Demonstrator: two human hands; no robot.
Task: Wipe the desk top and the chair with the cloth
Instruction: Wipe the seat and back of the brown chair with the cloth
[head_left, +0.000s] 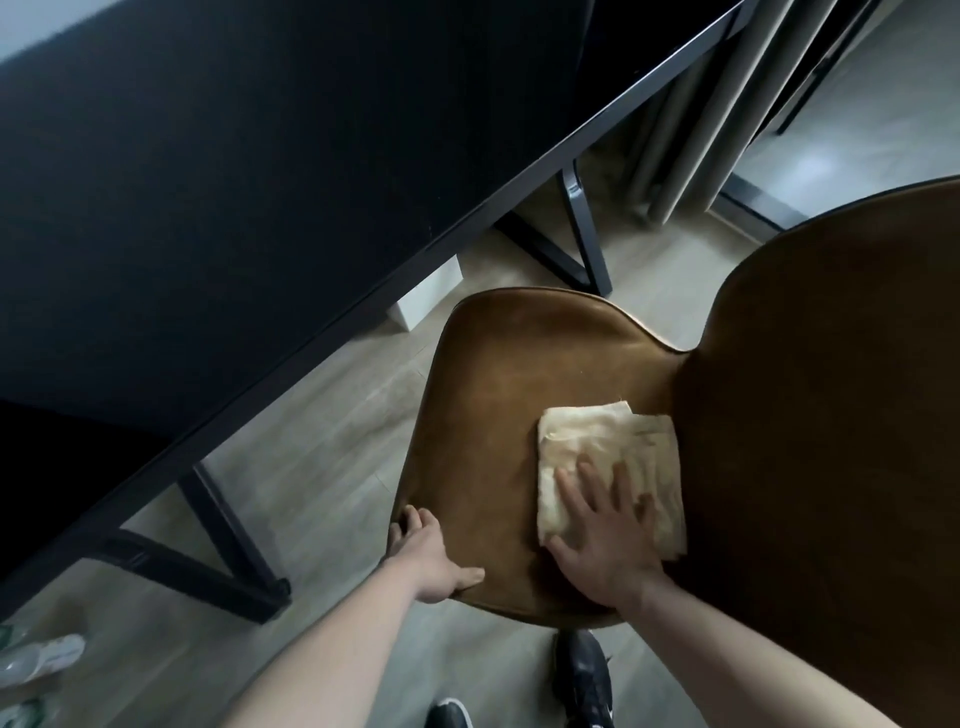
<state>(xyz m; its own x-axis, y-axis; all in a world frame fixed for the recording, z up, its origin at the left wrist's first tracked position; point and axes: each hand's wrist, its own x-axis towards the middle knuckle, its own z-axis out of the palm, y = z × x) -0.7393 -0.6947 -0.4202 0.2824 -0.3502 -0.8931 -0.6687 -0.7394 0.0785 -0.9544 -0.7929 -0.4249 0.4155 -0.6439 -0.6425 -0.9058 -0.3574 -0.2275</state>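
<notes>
A brown leather chair (509, 374) stands beside the black desk top (218, 171), its backrest rising at the right. A folded cream cloth (608, 447) lies on the seat near the backrest. My right hand (602, 535) presses flat on the cloth's near half, fingers spread. My left hand (431, 561) grips the seat's front-left edge, thumb on top and fingers curled under the rim.
Black metal desk legs (218, 545) stand on the pale wood floor left of the chair. A white box (426, 296) sits under the desk. Curtains (727, 104) hang at the back right. My dark shoes (582, 675) are below the seat. A white shoe (41, 660) lies at the far left.
</notes>
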